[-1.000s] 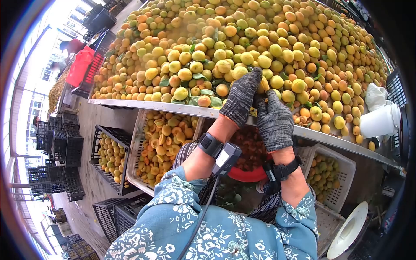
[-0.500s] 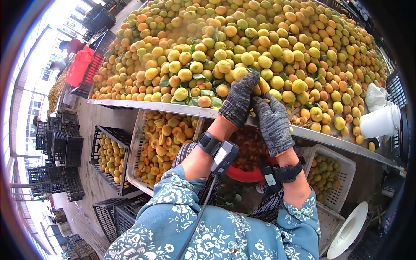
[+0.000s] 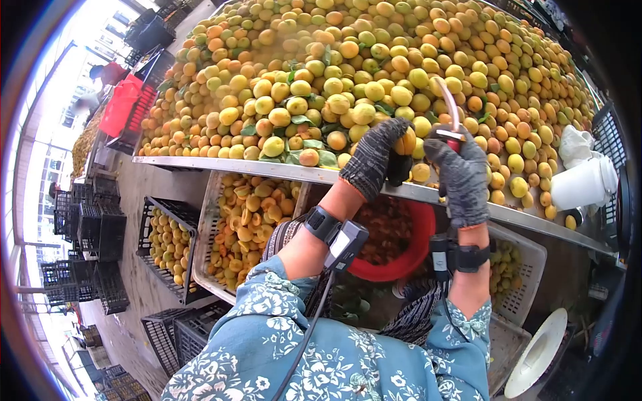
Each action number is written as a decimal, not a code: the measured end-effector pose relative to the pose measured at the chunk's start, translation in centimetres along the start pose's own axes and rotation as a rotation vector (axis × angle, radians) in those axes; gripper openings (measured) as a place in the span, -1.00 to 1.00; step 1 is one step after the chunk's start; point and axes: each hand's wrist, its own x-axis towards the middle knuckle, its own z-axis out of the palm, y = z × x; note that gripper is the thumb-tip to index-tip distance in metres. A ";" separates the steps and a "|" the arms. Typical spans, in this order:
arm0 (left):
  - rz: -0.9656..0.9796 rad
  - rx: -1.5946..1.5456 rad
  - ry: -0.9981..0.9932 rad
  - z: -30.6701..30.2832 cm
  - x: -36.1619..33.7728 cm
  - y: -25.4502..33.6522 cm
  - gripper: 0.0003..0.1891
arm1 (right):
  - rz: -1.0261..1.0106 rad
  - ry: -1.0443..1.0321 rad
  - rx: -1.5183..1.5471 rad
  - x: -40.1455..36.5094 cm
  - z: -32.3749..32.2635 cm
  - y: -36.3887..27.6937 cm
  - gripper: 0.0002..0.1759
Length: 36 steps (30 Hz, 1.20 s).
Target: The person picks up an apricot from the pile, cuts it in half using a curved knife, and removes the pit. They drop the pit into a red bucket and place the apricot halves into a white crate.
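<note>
My left hand [image 3: 376, 159], in a dark grey knitted glove, is closed around an apricot [image 3: 406, 142] above the table's front edge. Just to its right, my gloved right hand [image 3: 461, 175] grips a curved knife [image 3: 449, 101] by its red handle, the blade pointing up and apart from the fruit. Behind both hands, a heap of yellow-orange apricots [image 3: 267, 87] with some green leaves covers the table. Under the hands stands a red tub [image 3: 425, 237] holding brownish pieces, partly hidden by my left forearm.
Left of the tub, a pale crate [image 3: 202, 257] holds split apricots; a black crate [image 3: 194, 217] beside it holds whole ones. The metal table edge [image 3: 247, 168] crosses in front of me. A white bucket [image 3: 580, 184] lies at right, with a round white hat-like object [image 3: 535, 354] below.
My right hand has moved right, away from the left hand, and the knife's blade now shows upright. The left hand stays near the same spot with the apricot.
</note>
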 end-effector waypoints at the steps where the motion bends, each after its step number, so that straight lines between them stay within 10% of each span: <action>1: -0.046 0.010 0.084 1.4 -0.1 -0.1 -0.73 | 0.010 -0.088 0.008 -0.1 0.2 -0.4 -0.66; 4: 0.183 0.323 -0.113 1.5 -0.7 -0.4 -0.73 | 0.004 -0.158 -0.103 -0.8 0.7 -1.3 -0.72; 8: -0.109 0.021 -0.080 1.4 -1.0 -0.7 -0.73 | -0.122 -0.066 -0.193 -1.2 1.1 -0.2 -0.76; 10: 0.051 0.088 -0.124 1.8 -1.6 -1.2 -0.72 | -0.419 0.075 -0.488 -1.4 1.6 0.0 -0.77; 20: 0.071 -0.131 -0.191 0.9 -2.0 -0.5 -0.63 | 0.184 0.089 0.725 -1.2 -0.4 -0.2 -0.59; 22: 0.522 0.690 -0.136 0.1 -1.7 -0.1 -0.66 | 0.181 -0.010 0.777 -1.0 -1.1 -0.3 -0.60; 24: 0.541 0.588 -0.121 -0.6 -1.1 -0.6 -0.70 | 0.177 0.034 0.763 -1.4 -0.9 -0.8 -0.62; 26: -0.197 -0.573 -0.249 -1.1 -0.5 -0.1 -0.64 | 0.117 -0.054 0.570 -1.5 -0.8 -0.9 -0.67; 30: -0.304 -0.642 -0.164 -0.2 -0.1 -0.9 -0.59 | 0.003 -0.177 0.160 -2.7 1.4 -1.8 -0.79; 36: -0.292 -0.396 -0.235 -0.3 -1.7 -0.3 -0.54 | 0.030 0.034 0.472 -0.7 -1.0 -2.0 -0.77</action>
